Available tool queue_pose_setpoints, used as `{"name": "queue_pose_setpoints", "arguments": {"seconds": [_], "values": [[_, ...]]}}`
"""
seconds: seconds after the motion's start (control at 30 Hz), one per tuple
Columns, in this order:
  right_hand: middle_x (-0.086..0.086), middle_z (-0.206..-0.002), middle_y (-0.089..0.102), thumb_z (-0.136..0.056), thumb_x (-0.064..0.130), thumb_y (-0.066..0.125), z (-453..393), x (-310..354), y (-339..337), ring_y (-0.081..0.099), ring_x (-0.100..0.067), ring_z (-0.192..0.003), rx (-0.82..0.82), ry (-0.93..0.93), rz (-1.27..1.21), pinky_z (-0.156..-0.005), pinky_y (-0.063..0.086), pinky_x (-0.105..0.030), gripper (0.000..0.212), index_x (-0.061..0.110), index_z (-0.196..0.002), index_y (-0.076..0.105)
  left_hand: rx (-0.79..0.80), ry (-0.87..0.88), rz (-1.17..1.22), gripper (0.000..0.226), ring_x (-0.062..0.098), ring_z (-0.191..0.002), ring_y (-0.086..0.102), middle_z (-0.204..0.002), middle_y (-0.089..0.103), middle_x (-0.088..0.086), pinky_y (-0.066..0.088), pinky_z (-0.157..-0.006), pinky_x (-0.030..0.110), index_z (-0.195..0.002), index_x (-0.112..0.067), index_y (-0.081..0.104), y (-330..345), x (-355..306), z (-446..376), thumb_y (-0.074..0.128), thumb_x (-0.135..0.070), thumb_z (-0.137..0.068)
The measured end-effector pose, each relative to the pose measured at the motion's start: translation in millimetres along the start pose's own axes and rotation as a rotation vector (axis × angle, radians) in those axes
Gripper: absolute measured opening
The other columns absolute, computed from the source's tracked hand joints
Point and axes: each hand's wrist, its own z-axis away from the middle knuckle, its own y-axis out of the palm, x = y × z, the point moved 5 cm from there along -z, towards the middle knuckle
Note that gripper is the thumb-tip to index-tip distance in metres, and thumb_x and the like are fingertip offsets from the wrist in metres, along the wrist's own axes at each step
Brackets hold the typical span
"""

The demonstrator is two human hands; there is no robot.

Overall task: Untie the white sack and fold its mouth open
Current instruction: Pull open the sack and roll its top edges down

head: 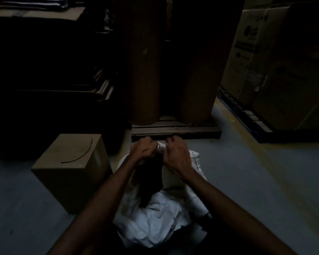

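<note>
A white sack (155,218) stands on the grey floor right in front of me, crumpled at its near side. Its far rim shows as a small white roll between my hands. My left hand (143,149) grips that rim with curled fingers. My right hand (175,155) grips the rim just to the right, fingers curled over it. A dark gap (151,179) shows in the sack below my hands. The scene is dim, and I cannot make out any tie on the sack.
A brown cardboard box (70,168) with a black cable tie (81,153) lying on top stands left of the sack. A wooden pallet (175,129) carrying two tall brown rolls (144,70) lies just beyond my hands. Large cartons (276,61) stand at the right.
</note>
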Motion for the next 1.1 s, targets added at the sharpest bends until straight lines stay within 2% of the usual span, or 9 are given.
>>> {"name": "queue_pose_setpoints", "arguments": {"seconds": [0.23,0.33,0.43,0.6,0.7,0.8,0.9,1.0,1.1], "values": [[-0.022,-0.111,0.066,-0.095,0.022,0.044,-1.5,-23.5,25.1,0.06,-0.038,-0.106,0.196,0.164,-0.271,-0.092,0.046,-0.043,0.029,0.003,-0.109,0.061,0.19,0.105,0.156,0.022,0.033,-0.108,0.063,-0.113,0.066,0.02,0.043,-0.084,0.036,-0.11,-0.003,0.063,8.2,-7.8,-12.6,0.052,-0.019,-0.1],[-0.022,-0.125,0.061,-0.1,0.027,0.039,-20.5,-37.9,26.6,0.056,-0.038,-0.118,0.38,0.281,-0.286,-0.099,0.044,-0.04,0.035,0.009,-0.118,0.063,0.089,0.16,0.025,0.051,0.034,-0.107,0.062,-0.114,0.063,0.015,0.047,-0.082,0.037,-0.124,-0.012,0.052,8.4,-2.2,0.7,0.051,-0.05,-0.091],[-0.024,-0.131,0.055,-0.1,0.023,0.045,-38.1,-39.5,27.6,0.054,-0.036,-0.121,0.542,0.213,-0.17,-0.099,0.042,-0.037,0.03,0.007,-0.122,0.058,-0.194,0.348,-0.442,0.078,0.033,-0.101,0.058,-0.117,0.057,0.012,0.046,-0.08,0.045,-0.13,-0.015,0.049,22.0,-20.3,19.0,0.039,-0.067,-0.073],[-0.004,-0.087,0.064,-0.097,0.018,0.054,-20.6,-58.3,30.7,0.062,-0.02,-0.085,0.591,0.25,-0.51,-0.084,0.049,-0.035,0.01,0.015,-0.094,0.063,-0.195,0.291,-0.44,0.036,0.03,-0.101,0.06,-0.114,0.063,0.006,0.044,-0.08,0.041,-0.122,-0.02,0.052,31.3,-21.0,12.0,0.051,-0.037,-0.09],[-0.008,-0.089,0.061,-0.094,0.019,0.054,-32.2,-56.8,26.9,0.061,-0.023,-0.088,0.655,0.236,-0.295,-0.081,0.045,-0.033,0.009,0.015,-0.092,0.062,-0.088,0.226,-0.216,0.031,0.032,-0.099,0.066,-0.108,0.071,0.009,0.047,-0.076,0.038,-0.108,-0.025,0.059,24.6,-13.6,-2.0,0.046,-0.046,-0.09],[-0.014,-0.123,0.06,-0.091,0.049,0.053,-32.0,-47.4,21.5,0.055,-0.033,-0.117,0.448,0.21,-0.1,-0.099,0.042,-0.039,0.042,0.016,-0.116,0.062,0.068,0.138,-0.046,0.049,0.035,-0.101,0.065,-0.11,0.068,0.019,0.051,-0.083,0.04,-0.103,-0.016,0.067,11.7,-6.4,-15.9,0.038,-0.053,-0.088],[-0.013,-0.124,0.051,-0.083,0.063,0.05,-0.8,-36.7,25.5,0.047,-0.034,-0.116,0.096,0.153,0.155,-0.103,0.037,-0.051,0.068,0.014,-0.13,0.048,0.196,0.054,0.108,0.042,0.034,-0.104,0.061,-0.111,0.063,0.022,0.047,-0.086,0.037,-0.107,-0.007,0.069,8.2,2.5,-23.4,0.049,-0.042,-0.094],[-0.014,-0.12,0.054,-0.085,0.048,0.054,17.1,-36.2,44.7,0.053,-0.033,-0.108,0.118,0.204,0.188,-0.094,0.044,-0.045,0.055,0.011,-0.125,0.048,0.258,0.028,0.172,0.037,0.026,-0.088,0.053,-0.091,0.052,0.021,0.036,-0.067,0.034,-0.079,-0.004,0.059,14.3,5.3,-30.5,0.049,-0.03,-0.104],[-0.017,-0.112,0.064,-0.089,0.021,0.054,7.0,-49.1,55.1,0.062,-0.036,-0.106,0.235,0.255,-0.081,-0.085,0.05,-0.039,0.021,0.009,-0.106,0.058,0.306,-0.017,0.174,0.045,0.02,-0.076,0.048,-0.077,0.05,0.013,0.034,-0.057,0.024,-0.087,0.005,0.066,20.2,14.6,-32.5,0.052,-0.035,-0.102]]}}
